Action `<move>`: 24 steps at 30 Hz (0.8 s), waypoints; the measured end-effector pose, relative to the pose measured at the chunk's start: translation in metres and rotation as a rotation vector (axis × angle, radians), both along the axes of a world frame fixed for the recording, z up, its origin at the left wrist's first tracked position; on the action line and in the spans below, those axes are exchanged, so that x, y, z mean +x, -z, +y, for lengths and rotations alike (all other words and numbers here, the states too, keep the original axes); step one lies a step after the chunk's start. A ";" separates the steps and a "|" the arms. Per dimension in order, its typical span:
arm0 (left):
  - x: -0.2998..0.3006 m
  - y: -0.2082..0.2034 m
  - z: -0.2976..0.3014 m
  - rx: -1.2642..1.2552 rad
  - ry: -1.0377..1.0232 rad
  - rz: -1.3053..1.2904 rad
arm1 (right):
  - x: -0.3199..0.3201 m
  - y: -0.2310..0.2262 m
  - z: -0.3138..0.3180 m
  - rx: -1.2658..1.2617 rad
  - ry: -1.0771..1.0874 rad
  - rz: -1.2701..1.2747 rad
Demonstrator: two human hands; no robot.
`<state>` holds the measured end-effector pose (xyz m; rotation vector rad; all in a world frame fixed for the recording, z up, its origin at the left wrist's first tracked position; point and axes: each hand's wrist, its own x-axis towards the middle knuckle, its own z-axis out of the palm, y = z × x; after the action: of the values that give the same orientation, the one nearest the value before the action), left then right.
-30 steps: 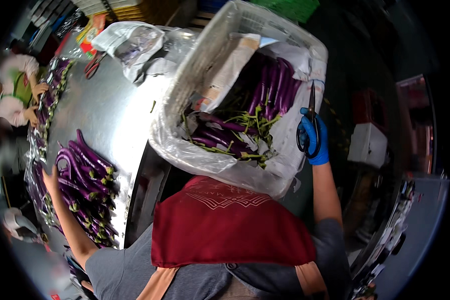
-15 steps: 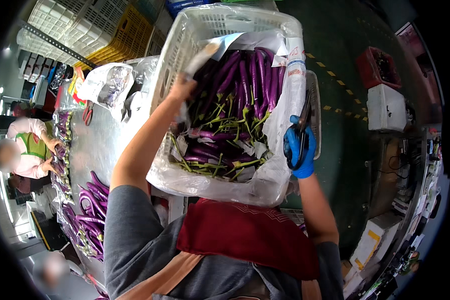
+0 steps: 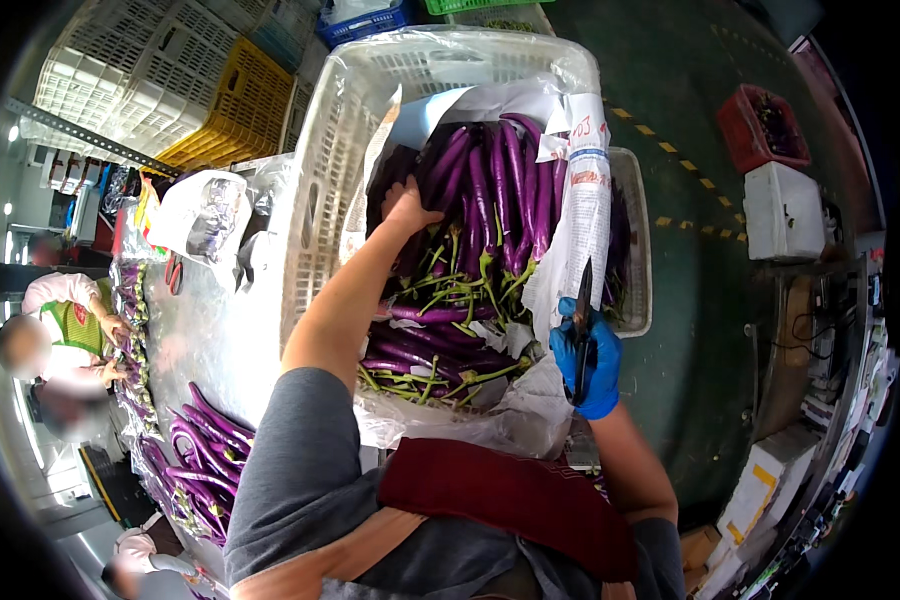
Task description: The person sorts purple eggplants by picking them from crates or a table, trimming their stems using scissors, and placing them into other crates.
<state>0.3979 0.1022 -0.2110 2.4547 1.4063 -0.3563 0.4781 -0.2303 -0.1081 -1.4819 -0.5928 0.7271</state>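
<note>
In front of me stands a large white plastic crate (image 3: pixel 450 50), lined with clear plastic and printed paper (image 3: pixel 588 185). Long purple eggplants (image 3: pixel 515 190) with green stems fill it. My bare left hand (image 3: pixel 407 208) rests on the eggplants at the crate's left side, thumb apart from the fingers and nothing seen in its grasp. Over the right edge of the crate, my right hand (image 3: pixel 595 365), in a blue glove, is closed around the dark handles of a pair of scissors (image 3: pixel 583 300), blades pointing away from me.
A metal table on the left bears a pile of eggplants (image 3: pixel 205 455), a white bag (image 3: pixel 202 215) and red-handled scissors (image 3: pixel 174 273). Another person (image 3: pixel 65 330) handles eggplants there. Stacked crates (image 3: pixel 220 110) rise at the far left. A second crate (image 3: pixel 638 290) stands at the right.
My left hand has let go of the blurred paper edge at the crate's left side and come down onto the eggplants. The right hand with the scissors has moved slightly nearer me.
</note>
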 end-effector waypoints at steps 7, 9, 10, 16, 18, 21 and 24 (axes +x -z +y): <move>0.011 0.027 0.042 -0.457 -0.368 -0.662 | -0.004 0.000 0.001 0.033 0.033 0.062; 0.029 0.032 0.046 -0.381 -0.284 -0.545 | -0.003 -0.003 0.000 -0.034 0.009 -0.086; 0.040 0.028 0.039 -0.346 -0.223 -0.393 | -0.001 -0.004 0.000 -0.061 0.005 -0.122; 0.048 0.056 0.006 -0.311 -0.256 -0.365 | -0.004 0.000 -0.001 -0.078 0.014 -0.170; 0.024 0.078 0.034 -0.701 -0.403 -0.545 | -0.003 0.000 0.000 -0.067 0.016 -0.187; 0.025 0.018 0.031 -1.298 -0.614 -0.609 | 0.001 -0.004 0.000 -0.088 -0.010 -0.210; 0.027 0.073 0.019 -0.458 -0.480 -0.587 | -0.002 -0.012 0.002 -0.128 -0.059 -0.224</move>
<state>0.4251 0.1214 -0.2837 1.6037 1.3873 0.1358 0.4761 -0.2281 -0.0963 -1.6842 -0.7748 0.6590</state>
